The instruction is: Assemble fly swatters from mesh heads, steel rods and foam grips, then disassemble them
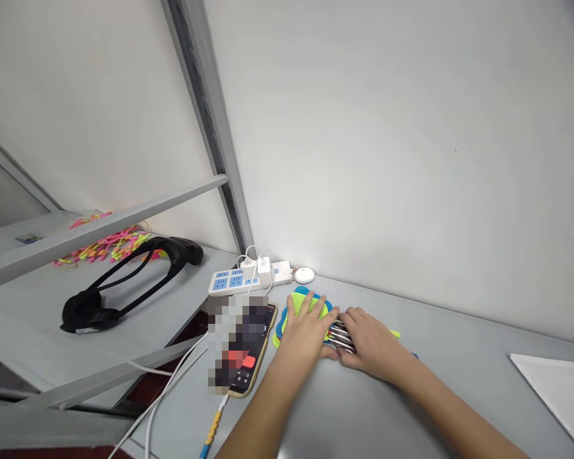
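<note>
A bundle of fly swatters lies on the grey tabletop, with perforated yellow-green and blue heads [298, 302] stacked at its left end. My left hand [306, 325] is spread over these heads, its thumb and index finger around the place where the handles begin. Shiny metal handles [343, 341] run to the right between my hands. Around them my right hand [370, 341] is closed, hiding most of their length. Beyond its knuckles a yellow-green handle end [395, 333] sticks out, and a blue one [415, 356] shows behind the wrist.
Left of my hands lies a phone [251, 347], partly blurred, with a cable plugged in. Behind it are a white power strip [224, 280] with chargers and a white oval case [305, 275]. A black headset [124, 287] rests on the left shelf. A white board [555, 389] is at right.
</note>
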`<move>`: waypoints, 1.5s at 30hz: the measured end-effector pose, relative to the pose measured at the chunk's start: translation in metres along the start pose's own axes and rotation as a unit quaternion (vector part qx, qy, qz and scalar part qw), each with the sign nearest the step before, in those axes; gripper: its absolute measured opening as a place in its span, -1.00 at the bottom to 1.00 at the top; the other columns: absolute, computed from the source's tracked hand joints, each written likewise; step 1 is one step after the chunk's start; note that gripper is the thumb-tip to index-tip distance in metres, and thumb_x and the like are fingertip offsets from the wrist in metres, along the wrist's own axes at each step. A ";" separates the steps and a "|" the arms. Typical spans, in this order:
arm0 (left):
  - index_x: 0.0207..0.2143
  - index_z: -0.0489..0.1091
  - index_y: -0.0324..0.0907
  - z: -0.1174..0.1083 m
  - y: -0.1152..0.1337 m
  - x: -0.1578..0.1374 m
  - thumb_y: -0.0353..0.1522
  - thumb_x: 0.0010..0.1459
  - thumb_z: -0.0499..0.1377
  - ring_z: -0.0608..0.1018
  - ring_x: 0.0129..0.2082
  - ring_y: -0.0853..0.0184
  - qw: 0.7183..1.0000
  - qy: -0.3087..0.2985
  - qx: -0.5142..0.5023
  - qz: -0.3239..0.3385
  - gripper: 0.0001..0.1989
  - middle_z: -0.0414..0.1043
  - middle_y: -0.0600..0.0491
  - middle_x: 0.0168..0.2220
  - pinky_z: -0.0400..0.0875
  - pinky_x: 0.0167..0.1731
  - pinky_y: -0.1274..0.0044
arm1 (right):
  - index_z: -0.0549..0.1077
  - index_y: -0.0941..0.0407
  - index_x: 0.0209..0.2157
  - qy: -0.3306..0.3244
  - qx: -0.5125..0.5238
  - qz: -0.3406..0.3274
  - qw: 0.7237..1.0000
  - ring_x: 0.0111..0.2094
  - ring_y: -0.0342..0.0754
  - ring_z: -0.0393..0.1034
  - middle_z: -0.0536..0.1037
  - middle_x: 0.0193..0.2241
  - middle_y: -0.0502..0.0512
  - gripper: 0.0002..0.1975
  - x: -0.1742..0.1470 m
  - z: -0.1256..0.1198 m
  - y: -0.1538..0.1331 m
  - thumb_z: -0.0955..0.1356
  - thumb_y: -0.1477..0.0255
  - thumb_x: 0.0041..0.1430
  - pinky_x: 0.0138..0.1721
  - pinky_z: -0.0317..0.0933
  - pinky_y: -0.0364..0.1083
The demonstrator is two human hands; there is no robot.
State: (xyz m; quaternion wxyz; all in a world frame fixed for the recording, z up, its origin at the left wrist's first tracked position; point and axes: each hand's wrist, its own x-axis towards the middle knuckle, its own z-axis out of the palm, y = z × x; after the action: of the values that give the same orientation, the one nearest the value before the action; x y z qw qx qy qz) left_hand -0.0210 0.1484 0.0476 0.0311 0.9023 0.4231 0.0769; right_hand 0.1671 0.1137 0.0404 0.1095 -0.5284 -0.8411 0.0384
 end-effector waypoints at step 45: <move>-0.01 0.43 -0.14 0.010 0.050 0.022 0.21 -0.16 0.23 0.34 0.05 -0.07 0.998 0.042 0.043 -0.031 -0.21 0.38 -0.20 0.02 -0.15 0.16 -0.13 | 0.35 0.09 0.03 0.039 -0.001 0.065 0.997 -0.20 0.07 0.34 0.47 -0.18 0.18 -0.57 -0.061 -0.007 0.031 0.28 0.13 0.24 -0.18 0.25 0.04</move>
State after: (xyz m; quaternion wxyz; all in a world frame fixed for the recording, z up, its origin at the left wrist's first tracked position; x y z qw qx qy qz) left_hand 0.0323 0.1330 0.0458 -0.0235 0.8852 0.4548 0.0953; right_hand 0.2212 0.0727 0.0326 0.1391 -0.5835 -0.7997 0.0236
